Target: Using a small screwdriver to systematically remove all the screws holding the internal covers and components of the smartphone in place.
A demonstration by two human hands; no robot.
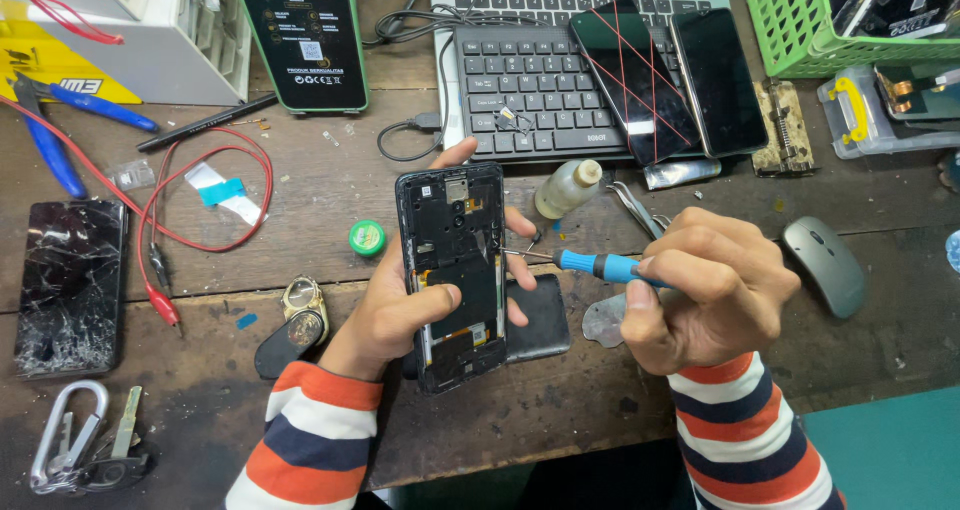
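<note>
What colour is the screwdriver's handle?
Blue, on the screwdriver in the right hand; head view.

Two forearms in striped sleeves reach up from below. The left hand (400,310) is curled in a grip, thumb across the front — the right hand (700,290) is fisted, knuckles up.

Opened phone (455,270): black, back cover off, internal frame and dark battery exposed. Held roughly upright, slightly tilted, off the wooden table, gripped from behind and at both edges. Screwdriver (590,264): blue handle with a black band, thin metal shaft. Lies nearly horizontal, tip at the phone's right edge, about mid-height.
</note>
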